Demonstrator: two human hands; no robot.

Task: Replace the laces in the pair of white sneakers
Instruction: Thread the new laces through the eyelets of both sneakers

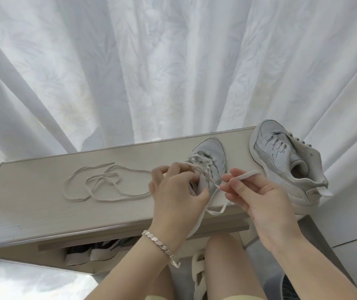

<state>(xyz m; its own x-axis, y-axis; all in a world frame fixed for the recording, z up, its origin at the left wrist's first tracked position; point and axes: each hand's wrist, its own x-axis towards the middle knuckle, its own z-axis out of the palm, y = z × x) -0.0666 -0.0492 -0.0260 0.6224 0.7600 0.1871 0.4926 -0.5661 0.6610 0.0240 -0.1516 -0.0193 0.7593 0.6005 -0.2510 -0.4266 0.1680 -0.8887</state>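
On the table (39, 204), the middle sneaker (211, 158) stands toe pointing far, partly laced. The left hand (176, 191) has its fingers curled on that sneaker's near opening, gripping it. The right hand (260, 198) pinches a white lace (245, 175) that runs from the eyelets. The second sneaker (281, 163) lies tilted at the far right; its heel label is too blurred to read. A loose lace (106, 182) lies coiled on the left.

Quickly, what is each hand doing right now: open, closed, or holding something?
Left hand: closed, gripping the half-laced sneaker.
Right hand: closed, pinching the lace that runs from that sneaker.
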